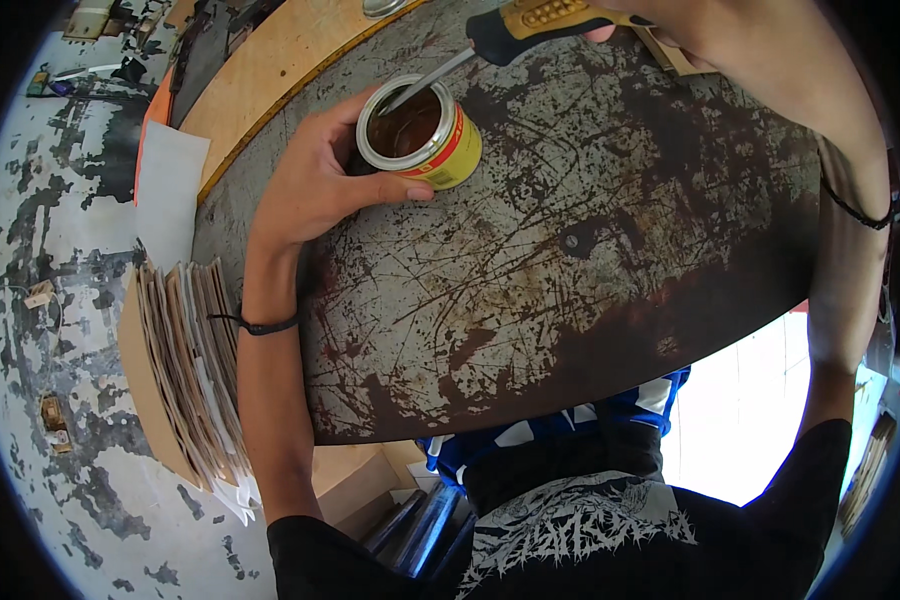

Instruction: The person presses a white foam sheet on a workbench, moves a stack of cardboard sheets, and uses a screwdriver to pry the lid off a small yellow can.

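A: what's that can (435,158) like?
B: open, brown inside, yellow-red printed label (462,150), scuffed table (530,270) under it. left hand (315,175) wrapped round it, right hand (705,30) gripping a screwdriver (530,32), tip inside it.

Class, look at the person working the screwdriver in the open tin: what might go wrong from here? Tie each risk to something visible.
1. The screwdriver, held in the right hand, reaches into the tin; if it slips over the rim, it might jab the bare left hand gripping the tin's side.
2. The tin has no lid on, so a hard push might tip it and spill any loose brown contents onto the scratched tabletop.
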`<state>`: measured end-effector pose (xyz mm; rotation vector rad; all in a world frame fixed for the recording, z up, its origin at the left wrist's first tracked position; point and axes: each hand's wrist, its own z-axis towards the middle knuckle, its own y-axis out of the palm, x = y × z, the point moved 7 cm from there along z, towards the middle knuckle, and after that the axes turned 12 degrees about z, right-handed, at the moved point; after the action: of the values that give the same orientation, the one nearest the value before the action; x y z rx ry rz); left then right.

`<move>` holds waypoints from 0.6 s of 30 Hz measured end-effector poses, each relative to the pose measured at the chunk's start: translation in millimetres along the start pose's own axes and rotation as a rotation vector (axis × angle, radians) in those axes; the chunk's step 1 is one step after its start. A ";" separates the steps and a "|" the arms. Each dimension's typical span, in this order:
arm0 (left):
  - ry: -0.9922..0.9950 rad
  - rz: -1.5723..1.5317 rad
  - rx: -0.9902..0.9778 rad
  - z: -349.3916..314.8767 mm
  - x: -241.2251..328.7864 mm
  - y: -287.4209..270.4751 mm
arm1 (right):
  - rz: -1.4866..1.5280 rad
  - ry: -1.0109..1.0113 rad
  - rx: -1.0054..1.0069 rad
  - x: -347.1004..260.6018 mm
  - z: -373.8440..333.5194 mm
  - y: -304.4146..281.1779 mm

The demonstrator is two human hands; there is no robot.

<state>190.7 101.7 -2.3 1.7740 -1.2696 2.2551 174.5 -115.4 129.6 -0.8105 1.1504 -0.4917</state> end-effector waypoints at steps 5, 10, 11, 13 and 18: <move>0.004 0.015 0.007 -5.3 -2.5 -1.3 | 0.245 -0.284 0.048 27.1 1.2 10.5; 0.020 0.025 0.007 -4.2 1.3 -0.7 | 0.081 -0.188 0.094 21.7 -1.5 15.1; 0.012 0.024 0.009 -6.0 1.7 -1.5 | 0.141 -0.178 0.054 24.4 1.9 15.9; 0.009 0.015 -0.001 -3.7 4.5 -0.4 | 0.275 -0.117 -0.046 31.2 7.1 9.5; 0.025 0.030 0.000 -5.0 0.6 -1.7 | 0.387 -0.051 -0.158 47.0 22.1 19.1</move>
<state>187.2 105.4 -1.0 1.7323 -1.3015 2.2851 210.6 -130.2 90.4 -0.7077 1.2730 -0.0590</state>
